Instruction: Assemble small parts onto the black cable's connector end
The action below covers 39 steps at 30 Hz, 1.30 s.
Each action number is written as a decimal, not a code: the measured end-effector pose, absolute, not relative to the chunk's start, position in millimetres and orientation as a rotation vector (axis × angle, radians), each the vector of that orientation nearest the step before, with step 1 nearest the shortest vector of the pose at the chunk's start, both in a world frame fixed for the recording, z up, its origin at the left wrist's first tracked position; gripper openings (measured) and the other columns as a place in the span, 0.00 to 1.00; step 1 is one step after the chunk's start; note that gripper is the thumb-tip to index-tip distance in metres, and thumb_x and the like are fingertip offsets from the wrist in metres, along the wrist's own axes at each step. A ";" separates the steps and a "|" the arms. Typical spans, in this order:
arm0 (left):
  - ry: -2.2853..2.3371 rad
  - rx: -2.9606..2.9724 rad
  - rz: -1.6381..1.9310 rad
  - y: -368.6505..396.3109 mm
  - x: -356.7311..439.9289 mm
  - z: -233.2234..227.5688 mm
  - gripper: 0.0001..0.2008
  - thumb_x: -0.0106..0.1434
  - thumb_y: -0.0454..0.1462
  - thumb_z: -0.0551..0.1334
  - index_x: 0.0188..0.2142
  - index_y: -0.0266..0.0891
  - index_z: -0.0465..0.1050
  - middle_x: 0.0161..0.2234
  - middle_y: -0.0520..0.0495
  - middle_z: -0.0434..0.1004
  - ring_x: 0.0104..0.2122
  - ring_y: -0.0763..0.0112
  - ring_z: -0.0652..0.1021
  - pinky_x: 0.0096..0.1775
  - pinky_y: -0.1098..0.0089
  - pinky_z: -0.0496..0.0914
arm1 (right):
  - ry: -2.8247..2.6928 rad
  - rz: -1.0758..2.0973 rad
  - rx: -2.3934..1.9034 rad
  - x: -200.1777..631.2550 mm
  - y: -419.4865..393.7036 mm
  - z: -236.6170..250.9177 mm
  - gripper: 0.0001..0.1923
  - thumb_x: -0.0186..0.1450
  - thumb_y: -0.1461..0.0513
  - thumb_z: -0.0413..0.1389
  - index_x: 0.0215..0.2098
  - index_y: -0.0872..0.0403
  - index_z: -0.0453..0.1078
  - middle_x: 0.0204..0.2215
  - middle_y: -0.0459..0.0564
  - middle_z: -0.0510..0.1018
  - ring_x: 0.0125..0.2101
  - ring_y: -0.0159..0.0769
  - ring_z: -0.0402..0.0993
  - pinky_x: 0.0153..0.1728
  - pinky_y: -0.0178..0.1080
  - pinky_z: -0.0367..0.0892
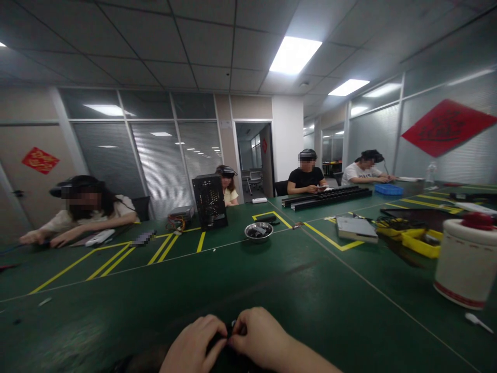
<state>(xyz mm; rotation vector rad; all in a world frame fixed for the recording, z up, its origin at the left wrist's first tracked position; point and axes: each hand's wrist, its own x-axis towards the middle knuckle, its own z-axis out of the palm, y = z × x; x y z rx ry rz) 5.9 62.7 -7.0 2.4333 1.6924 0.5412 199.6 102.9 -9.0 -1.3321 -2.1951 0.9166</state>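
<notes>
At the bottom middle of the head view, my left hand and my right hand meet with their fingertips close together. Both are closed in a pinch, thumbs against fingers. A small dark piece shows between them, mostly covered by the fingers, and I cannot make out its kind. Something dark lies below the hands at the lower frame edge, also too hidden to name. The green tabletop spreads out around and beyond both hands.
A metal bowl of dark parts stands ahead, with a black computer case behind it to the left. To the right are a white canister, a yellow bin and a silver drive. Several people sit across the table.
</notes>
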 end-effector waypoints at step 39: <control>1.701 2.393 0.691 53.4 -1.8 -2.3 0.06 0.62 0.34 0.57 0.37 0.45 0.71 0.37 0.52 0.74 0.38 0.67 0.72 0.40 0.68 0.62 | -2.237 0.843 -1.283 189.0 105.8 -17.2 0.06 0.60 0.63 0.56 0.31 0.55 0.75 0.26 0.45 0.79 0.26 0.31 0.72 0.26 0.29 0.57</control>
